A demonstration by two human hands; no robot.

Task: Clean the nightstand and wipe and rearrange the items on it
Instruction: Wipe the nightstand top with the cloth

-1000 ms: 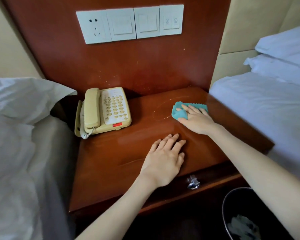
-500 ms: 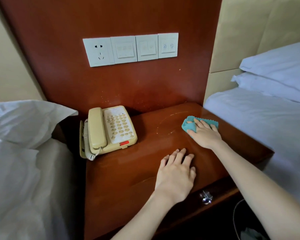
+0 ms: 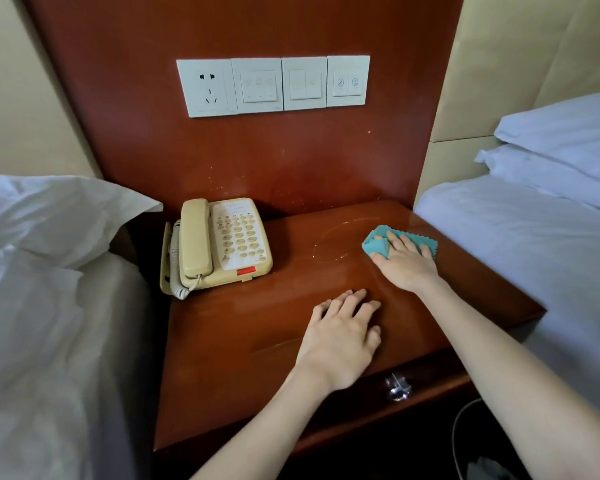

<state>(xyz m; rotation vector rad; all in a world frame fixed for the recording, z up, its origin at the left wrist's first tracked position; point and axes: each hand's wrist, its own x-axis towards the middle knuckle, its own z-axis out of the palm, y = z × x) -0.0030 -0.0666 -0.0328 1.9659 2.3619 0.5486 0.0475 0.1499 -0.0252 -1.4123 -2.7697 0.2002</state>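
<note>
Cloth [image 3: 377,248] slid slightly right, pressed flat under right grip [image 3: 405,265]

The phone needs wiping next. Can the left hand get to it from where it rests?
Probably yes: the left hand lies flat on the nightstand, and only bare wood separates it from the telephone.

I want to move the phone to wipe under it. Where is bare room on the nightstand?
Bare wood between the telephone and the cloth under the right hand, and front-left, beside the left hand. The telephone crowds the back-left corner.
</note>
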